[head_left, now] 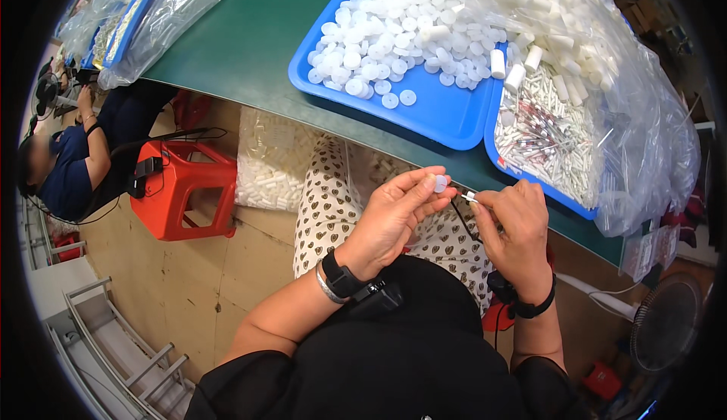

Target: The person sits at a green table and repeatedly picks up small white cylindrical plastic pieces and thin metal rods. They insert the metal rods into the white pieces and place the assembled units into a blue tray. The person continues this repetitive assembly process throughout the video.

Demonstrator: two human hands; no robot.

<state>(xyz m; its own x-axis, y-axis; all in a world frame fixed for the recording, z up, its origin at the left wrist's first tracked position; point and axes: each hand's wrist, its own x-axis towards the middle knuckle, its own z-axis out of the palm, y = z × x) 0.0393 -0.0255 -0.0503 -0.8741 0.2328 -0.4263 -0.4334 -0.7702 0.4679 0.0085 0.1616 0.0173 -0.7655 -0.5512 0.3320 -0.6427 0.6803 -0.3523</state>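
My left hand point(388, 221) pinches a small translucent white plastic disc point(440, 184) between thumb and fingertips, above my lap at the table's front edge. Facing it, my right hand point(518, 231) is closed on a small white rod-like piece point(469, 196), whose tip points toward the disc. Disc and rod are apart. Beyond my hands, a blue tray point(447, 113) carries a heap of similar discs. In the smaller blue tray point(528, 181) to its right lie many thin white rods point(572, 147), some with metal pins and reddish parts among them.
A clear plastic bag point(644, 132) of white foam-like cylinders point(515, 78) spills over the right tray on the green table point(227, 49). At the left are a red stool point(178, 193) and a seated person point(72, 166). A fan point(666, 321) stands at the lower right.
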